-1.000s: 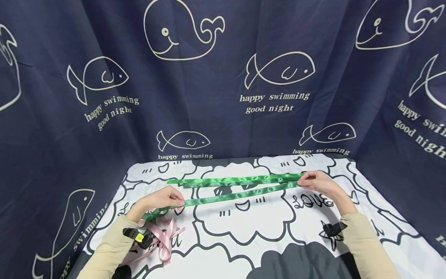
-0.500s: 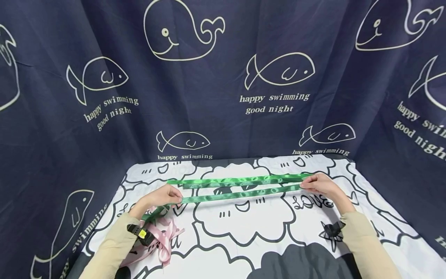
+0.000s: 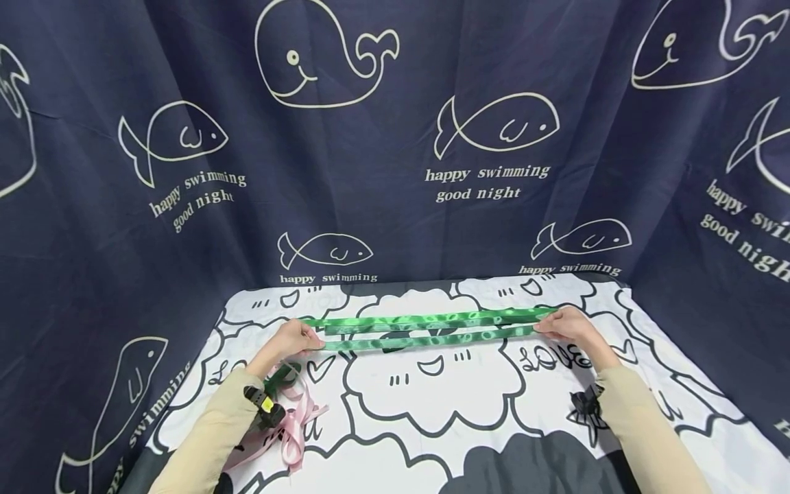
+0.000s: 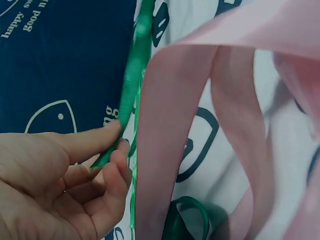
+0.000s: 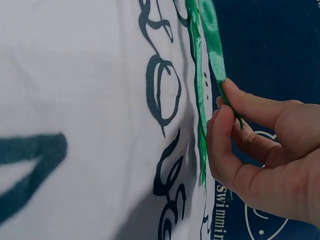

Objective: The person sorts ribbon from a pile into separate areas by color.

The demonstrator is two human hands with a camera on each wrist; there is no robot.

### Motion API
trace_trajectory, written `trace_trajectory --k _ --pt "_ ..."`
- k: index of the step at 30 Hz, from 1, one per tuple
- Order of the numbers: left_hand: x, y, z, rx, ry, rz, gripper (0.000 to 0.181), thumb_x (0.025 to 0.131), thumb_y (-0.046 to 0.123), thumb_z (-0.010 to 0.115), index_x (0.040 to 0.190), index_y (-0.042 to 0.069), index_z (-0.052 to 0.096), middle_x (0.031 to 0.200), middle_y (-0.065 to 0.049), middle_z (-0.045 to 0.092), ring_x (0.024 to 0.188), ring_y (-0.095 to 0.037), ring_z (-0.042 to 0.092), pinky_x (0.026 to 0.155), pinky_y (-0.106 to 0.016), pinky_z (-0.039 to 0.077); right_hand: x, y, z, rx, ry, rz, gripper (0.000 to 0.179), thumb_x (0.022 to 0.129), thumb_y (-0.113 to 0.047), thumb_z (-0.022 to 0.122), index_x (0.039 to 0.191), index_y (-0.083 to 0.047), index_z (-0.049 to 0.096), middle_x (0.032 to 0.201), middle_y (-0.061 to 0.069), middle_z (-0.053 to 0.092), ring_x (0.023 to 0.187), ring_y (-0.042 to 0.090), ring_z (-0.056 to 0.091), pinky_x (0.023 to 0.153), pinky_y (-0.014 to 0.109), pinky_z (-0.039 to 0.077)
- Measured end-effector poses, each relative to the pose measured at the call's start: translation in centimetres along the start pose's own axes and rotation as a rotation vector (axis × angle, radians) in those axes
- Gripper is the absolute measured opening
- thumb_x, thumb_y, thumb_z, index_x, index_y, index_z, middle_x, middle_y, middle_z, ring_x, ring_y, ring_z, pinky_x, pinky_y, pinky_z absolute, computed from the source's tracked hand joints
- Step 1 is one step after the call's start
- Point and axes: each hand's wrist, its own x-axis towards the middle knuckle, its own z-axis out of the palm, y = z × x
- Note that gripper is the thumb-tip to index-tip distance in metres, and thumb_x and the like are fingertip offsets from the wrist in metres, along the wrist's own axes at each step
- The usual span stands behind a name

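A green satin ribbon (image 3: 426, 341) stretches nearly straight between both hands. My left hand (image 3: 293, 337) pinches one end between thumb and fingers; in the left wrist view a short tip of the ribbon (image 4: 131, 85) pokes out past the thumb. At the other end, my right hand (image 3: 569, 326) holds the ribbon (image 5: 214, 45) in a thumb-and-finger pinch, its cut end showing below the thumb. Just behind, more green ribbon strips (image 3: 395, 320) lie side by side on the patterned cloth, parallel to the held one.
Near the left forearm lies a loose pile of pink ribbon (image 3: 293, 439), with some dark green ribbon (image 3: 286, 375) beside it. Pink loops (image 4: 165, 125) fill much of the left wrist view. A navy curtain (image 3: 395, 171) with whale and fish drawings surrounds the cloth-covered table (image 3: 420, 405).
My left hand has moved back and slightly left, bringing the held ribbon closer to the laid strips. The right hand has shifted slightly right. The ribbon's left end has come away from the pile.
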Motion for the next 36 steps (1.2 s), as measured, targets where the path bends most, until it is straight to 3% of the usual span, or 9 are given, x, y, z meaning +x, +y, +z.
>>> trace_trajectory --k 5,9,20,31,36 --pt "1.0 -0.1 0.5 -0.072 -0.011 -0.001 0.010 0.086 0.006 0.068 0.089 -0.003 0.072 0.066 -0.005 0.067 0.056 -0.008 0.059 0.058 -0.023 0.049 0.3 0.2 -0.2 0.058 0.025 0.019 0.028 0.086 -0.003 0.066 0.104 0.019 0.063 0.074 -0.007 0.066 0.063 0.001 0.059 0.062 0.019 0.053" --pt "2.0 -0.3 0.8 -0.109 -0.008 -0.026 0.011 0.085 0.002 0.066 0.092 -0.005 0.071 0.066 -0.003 0.067 0.056 -0.007 0.061 0.058 -0.021 0.051 0.7 0.3 -0.4 0.052 0.058 0.050 0.031 0.086 -0.002 0.064 0.107 0.020 0.061 0.074 -0.006 0.066 0.062 0.000 0.060 0.062 0.019 0.054" --pt "3.8 -0.5 1.1 -0.034 0.090 -0.110 0.011 0.077 0.008 0.075 0.075 -0.002 0.072 0.052 0.001 0.061 0.046 -0.007 0.055 0.048 -0.021 0.047 1.3 0.3 -0.3 0.017 0.154 0.131 0.022 0.080 -0.011 0.071 0.091 0.008 0.068 0.059 -0.010 0.063 0.057 0.003 0.057 0.057 0.021 0.048" --pt "4.5 -0.7 1.3 0.008 0.069 -0.143 0.010 0.078 0.009 0.073 0.072 0.001 0.070 0.050 0.002 0.058 0.043 -0.006 0.052 0.046 -0.019 0.042 1.5 0.3 0.0 -0.081 0.198 0.152 0.014 0.078 -0.016 0.072 0.074 -0.003 0.069 0.053 -0.011 0.059 0.055 0.007 0.054 0.062 0.022 0.039" --pt "4.6 -0.7 1.2 0.024 0.068 -0.142 0.010 0.078 0.010 0.071 0.073 0.002 0.069 0.050 0.003 0.058 0.043 -0.006 0.051 0.046 -0.018 0.041 1.6 0.4 0.0 -0.060 0.206 0.135 0.021 0.078 -0.015 0.071 0.085 0.005 0.069 0.059 -0.009 0.060 0.057 0.006 0.054 0.058 0.021 0.044"
